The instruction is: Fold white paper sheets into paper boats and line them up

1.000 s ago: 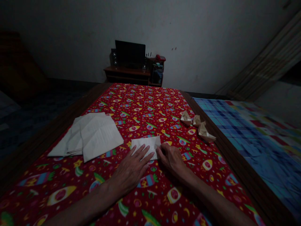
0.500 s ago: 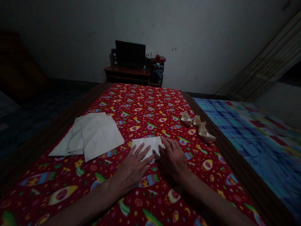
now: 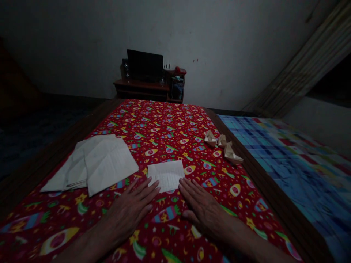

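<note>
Sheet [image 3: 166, 174] lies flat on the red cloth [image 3: 164, 126], between the two hands, faint lines showing across its face. Left hand [image 3: 131, 206]: palm down, fingers extended and slightly spread, fingertips over the sheet's left side near the close corner, thumb out to the side. Right hand [image 3: 204, 206]: palm down, fingers straight and nearly side by side, tips at the sheet's right edge by the close corner, thumb angled off below them. Neither hand pinches anything; can't tell how hard they press. Stack [image 3: 109, 162] sits left of the sheet, a short gap between: several larger pale papers, overlapping and fanned, top one creased. Three boats [image 3: 232, 154], folded from tan paper, are right of the sheet and farther back, grouped close together near the cloth's right edge. Cloth has a rocket and star print; brown counter [image 3: 287, 219] shows past it, well right of the sheet. Checked blue bedding [image 3: 263, 157] beyond that, same side. Far behind the sheet, against the wall [image 3: 233, 44]: stand [image 3: 142, 84] with a dark screen [image 3: 144, 65], a speaker [image 3: 125, 67] and a red phone [image 3: 180, 70] beside it. Curtain [image 3: 293, 80] hangs far back, right of the sheet. Lighting is dim.
</note>
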`<state>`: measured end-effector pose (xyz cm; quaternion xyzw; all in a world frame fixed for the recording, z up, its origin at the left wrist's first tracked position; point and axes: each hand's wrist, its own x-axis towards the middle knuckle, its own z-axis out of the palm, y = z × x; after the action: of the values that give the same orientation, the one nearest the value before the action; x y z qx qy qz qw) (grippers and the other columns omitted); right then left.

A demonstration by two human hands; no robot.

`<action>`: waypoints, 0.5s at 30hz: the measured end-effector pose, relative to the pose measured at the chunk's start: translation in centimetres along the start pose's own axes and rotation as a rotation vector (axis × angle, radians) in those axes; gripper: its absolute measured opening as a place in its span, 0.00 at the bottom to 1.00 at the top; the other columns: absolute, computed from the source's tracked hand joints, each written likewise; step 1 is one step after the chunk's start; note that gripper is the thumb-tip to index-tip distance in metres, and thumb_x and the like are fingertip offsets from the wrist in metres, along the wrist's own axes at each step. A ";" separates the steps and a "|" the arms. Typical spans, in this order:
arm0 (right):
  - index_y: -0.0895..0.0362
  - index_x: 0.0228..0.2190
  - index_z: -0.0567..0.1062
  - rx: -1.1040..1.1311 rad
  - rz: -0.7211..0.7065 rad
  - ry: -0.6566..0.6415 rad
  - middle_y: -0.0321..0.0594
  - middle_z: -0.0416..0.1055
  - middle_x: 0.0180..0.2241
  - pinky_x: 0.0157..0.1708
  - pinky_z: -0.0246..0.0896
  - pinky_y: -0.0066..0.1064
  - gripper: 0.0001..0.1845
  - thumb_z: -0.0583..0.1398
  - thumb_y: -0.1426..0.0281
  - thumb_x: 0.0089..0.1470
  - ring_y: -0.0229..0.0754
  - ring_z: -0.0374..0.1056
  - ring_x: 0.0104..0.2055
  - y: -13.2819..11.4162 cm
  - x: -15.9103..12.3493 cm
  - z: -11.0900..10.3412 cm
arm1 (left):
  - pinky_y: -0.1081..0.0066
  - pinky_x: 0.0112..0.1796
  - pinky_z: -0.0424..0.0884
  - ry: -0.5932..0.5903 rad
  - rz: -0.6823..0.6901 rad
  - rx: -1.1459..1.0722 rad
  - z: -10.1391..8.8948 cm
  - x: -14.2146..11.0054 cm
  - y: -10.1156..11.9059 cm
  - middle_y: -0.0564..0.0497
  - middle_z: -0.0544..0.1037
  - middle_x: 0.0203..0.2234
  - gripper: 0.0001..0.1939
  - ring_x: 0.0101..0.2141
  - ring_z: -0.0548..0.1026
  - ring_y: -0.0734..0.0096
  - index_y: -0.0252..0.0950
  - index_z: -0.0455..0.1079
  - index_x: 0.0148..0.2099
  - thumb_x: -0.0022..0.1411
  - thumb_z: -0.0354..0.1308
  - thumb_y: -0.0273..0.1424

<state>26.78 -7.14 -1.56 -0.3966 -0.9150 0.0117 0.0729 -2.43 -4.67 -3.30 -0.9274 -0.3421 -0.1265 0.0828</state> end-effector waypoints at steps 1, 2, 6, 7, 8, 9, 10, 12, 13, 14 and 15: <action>0.63 0.62 0.49 -0.001 0.004 0.005 0.47 0.45 0.64 0.62 0.46 0.44 0.34 0.49 0.59 0.61 0.47 0.37 0.66 -0.2 0.3 0.1 | 0.62 0.60 0.47 0.015 -0.007 -0.009 0.0 0.2 0.2 0.54 0.63 0.59 0.22 0.60 0.58 0.68 0.42 0.53 0.63 0.68 0.44 0.34; 0.63 0.62 0.50 0.001 0.004 0.011 0.48 0.45 0.64 0.62 0.45 0.44 0.34 0.49 0.58 0.61 0.48 0.38 0.66 -0.4 0.7 0.1 | 0.61 0.60 0.46 0.025 -0.010 -0.018 0.0 0.6 0.4 0.53 0.64 0.58 0.22 0.59 0.59 0.67 0.41 0.55 0.63 0.68 0.44 0.35; 0.66 0.61 0.53 0.042 -0.030 0.024 0.53 0.48 0.62 0.62 0.47 0.43 0.34 0.49 0.58 0.61 0.49 0.41 0.65 -1.2 2.9 0.2 | 0.58 0.60 0.49 0.006 0.012 -0.029 0.1 3.0 1.4 0.45 0.62 0.59 0.23 0.59 0.58 0.64 0.35 0.55 0.62 0.67 0.44 0.36; 0.66 0.61 0.53 0.057 -0.044 0.031 0.53 0.48 0.62 0.62 0.47 0.42 0.33 0.49 0.58 0.61 0.48 0.42 0.65 -1.2 3.2 0.3 | 0.58 0.59 0.51 0.005 0.010 -0.032 0.1 3.4 1.4 0.44 0.61 0.59 0.24 0.60 0.58 0.63 0.34 0.55 0.63 0.67 0.44 0.37; 0.66 0.61 0.53 0.068 -0.053 0.043 0.53 0.49 0.62 0.61 0.47 0.42 0.33 0.50 0.59 0.61 0.48 0.42 0.65 -1.1 3.3 0.3 | 0.59 0.59 0.52 0.011 0.006 -0.038 0.1 3.5 1.3 0.44 0.61 0.60 0.24 0.60 0.58 0.63 0.34 0.55 0.63 0.67 0.44 0.36; 0.65 0.61 0.53 0.074 -0.053 0.056 0.53 0.49 0.62 0.61 0.48 0.42 0.32 0.50 0.60 0.61 0.48 0.42 0.65 -0.9 3.2 0.4 | 0.60 0.58 0.54 0.019 0.000 -0.042 0.1 3.5 1.1 0.44 0.62 0.59 0.24 0.60 0.58 0.63 0.35 0.55 0.63 0.67 0.44 0.36; 0.65 0.60 0.54 0.074 -0.049 0.076 0.52 0.50 0.62 0.61 0.50 0.41 0.31 0.51 0.61 0.61 0.47 0.43 0.65 -0.6 2.9 0.5 | 0.60 0.58 0.55 0.029 -0.007 -0.043 0.2 3.2 0.8 0.45 0.62 0.59 0.23 0.59 0.59 0.63 0.36 0.55 0.62 0.67 0.44 0.36; 0.64 0.59 0.57 0.053 -0.033 0.124 0.51 0.53 0.61 0.60 0.52 0.41 0.29 0.51 0.62 0.61 0.47 0.45 0.64 -0.2 2.3 0.8 | 0.60 0.57 0.56 0.047 -0.031 -0.030 0.3 2.5 0.1 0.46 0.63 0.58 0.23 0.59 0.60 0.63 0.36 0.56 0.62 0.67 0.45 0.36; 0.64 0.59 0.58 0.037 -0.024 0.154 0.51 0.55 0.60 0.59 0.53 0.42 0.28 0.52 0.63 0.61 0.48 0.47 0.64 -0.1 2.2 1.0 | 0.60 0.57 0.56 0.050 -0.036 -0.018 0.4 2.1 -0.2 0.46 0.63 0.59 0.23 0.59 0.60 0.62 0.36 0.56 0.62 0.67 0.45 0.36; 0.64 0.58 0.60 0.017 -0.015 0.184 0.52 0.57 0.59 0.59 0.53 0.43 0.27 0.52 0.64 0.60 0.48 0.49 0.63 -0.1 2.1 1.2 | 0.59 0.58 0.56 0.048 -0.042 -0.004 0.4 1.9 -0.4 0.45 0.63 0.59 0.23 0.59 0.60 0.62 0.35 0.56 0.62 0.67 0.45 0.36; 0.65 0.56 0.61 -0.003 -0.005 0.216 0.53 0.59 0.58 0.59 0.54 0.44 0.26 0.53 0.65 0.60 0.49 0.51 0.62 -0.2 2.3 1.3 | 0.58 0.58 0.55 0.045 -0.043 0.009 0.5 1.9 -0.6 0.45 0.62 0.59 0.23 0.59 0.60 0.61 0.35 0.56 0.62 0.67 0.45 0.37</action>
<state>24.91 -5.54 -2.54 -0.3935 -0.9027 -0.0328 0.1707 -1.35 -2.98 -3.18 -0.9164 -0.3606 -0.1474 0.0919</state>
